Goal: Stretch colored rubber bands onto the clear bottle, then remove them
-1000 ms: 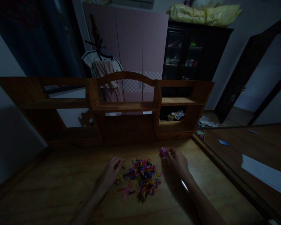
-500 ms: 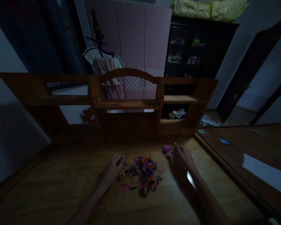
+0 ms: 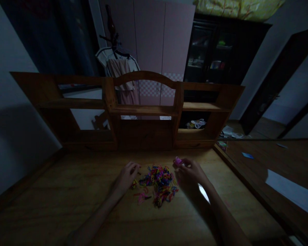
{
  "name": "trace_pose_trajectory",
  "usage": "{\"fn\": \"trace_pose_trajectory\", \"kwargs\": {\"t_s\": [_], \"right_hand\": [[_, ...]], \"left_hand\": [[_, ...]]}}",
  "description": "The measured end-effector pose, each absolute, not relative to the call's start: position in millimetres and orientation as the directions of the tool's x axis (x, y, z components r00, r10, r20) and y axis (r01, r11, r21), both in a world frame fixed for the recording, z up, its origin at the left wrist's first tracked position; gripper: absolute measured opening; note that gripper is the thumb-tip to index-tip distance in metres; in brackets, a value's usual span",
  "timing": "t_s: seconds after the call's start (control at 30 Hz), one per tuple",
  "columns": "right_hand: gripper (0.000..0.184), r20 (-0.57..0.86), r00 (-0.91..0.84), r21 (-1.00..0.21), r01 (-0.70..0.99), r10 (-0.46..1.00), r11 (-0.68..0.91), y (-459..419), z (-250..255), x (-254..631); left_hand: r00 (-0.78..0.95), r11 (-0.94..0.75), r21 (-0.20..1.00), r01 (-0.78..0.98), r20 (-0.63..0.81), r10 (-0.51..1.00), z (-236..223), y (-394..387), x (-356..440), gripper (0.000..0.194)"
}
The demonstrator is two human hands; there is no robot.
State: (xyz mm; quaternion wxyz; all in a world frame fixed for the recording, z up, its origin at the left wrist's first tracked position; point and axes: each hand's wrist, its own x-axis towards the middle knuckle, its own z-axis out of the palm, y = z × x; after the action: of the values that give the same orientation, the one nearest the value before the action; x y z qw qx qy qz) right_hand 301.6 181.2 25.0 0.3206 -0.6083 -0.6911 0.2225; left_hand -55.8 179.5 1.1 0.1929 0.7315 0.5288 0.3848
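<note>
A pile of small, brightly coloured rubber-band-like loops (image 3: 160,181) lies on the wooden tabletop (image 3: 92,177). Left of it is my left hand (image 3: 127,176), fingers curled and tips drawn together; whatever they may hold is too small and dark to make out. A little cluster of yellow loops (image 3: 134,184) lies by its wrist side, and a few pink loops (image 3: 142,197) are in front of the pile. Right of the pile, my right hand (image 3: 192,171) is closed around a small pink-topped object (image 3: 178,161). Its clear lower part is mostly hidden by the fingers.
A wooden shelf unit (image 3: 146,110) stands along the table's far edge. A raised wooden edge (image 3: 236,171) runs down the right side. Light reflects off a bright patch (image 3: 203,194) beside my right forearm. White paper (image 3: 292,191) lies beyond on the right.
My right hand has closed on the pink-topped object and shifted it slightly left, towards the pile. My left hand stays beside the pile. The whole view has shifted a little.
</note>
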Motion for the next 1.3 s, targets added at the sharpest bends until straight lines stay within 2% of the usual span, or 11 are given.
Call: {"fn": "trace_pose_trajectory", "kwargs": {"t_s": [0.2,0.43,0.77,1.07,1.2,1.3], "right_hand": [[0.04,0.178,-0.072,-0.69,0.702,0.981,0.176,182,27,308],[0.052,0.108,-0.026,-0.765,0.636,0.994,0.1,175,45,315],[0.049,0.11,0.003,-0.782,0.617,0.994,0.085,176,42,321],[0.052,0.145,0.018,-0.761,0.64,0.989,0.1,176,40,320],[0.053,0.174,0.028,-0.713,0.693,0.984,0.107,180,35,323],[0.054,0.206,0.074,-0.656,0.75,0.976,0.082,182,37,324]], "left_hand": [[0.118,-0.361,0.692,0.625,0.374,0.92,3,178,-55,0.033],[0.141,-0.374,0.689,0.621,0.371,0.918,8,174,-54,0.035],[0.147,-0.37,0.677,0.636,0.364,0.92,3,177,-54,0.035],[0.128,-0.279,0.819,0.501,0.249,0.96,-3,179,-56,0.046],[0.097,-0.252,0.848,0.466,0.234,0.967,-1,175,-49,0.047],[0.148,-0.26,0.863,0.434,0.216,0.965,4,169,-38,0.047]]}}
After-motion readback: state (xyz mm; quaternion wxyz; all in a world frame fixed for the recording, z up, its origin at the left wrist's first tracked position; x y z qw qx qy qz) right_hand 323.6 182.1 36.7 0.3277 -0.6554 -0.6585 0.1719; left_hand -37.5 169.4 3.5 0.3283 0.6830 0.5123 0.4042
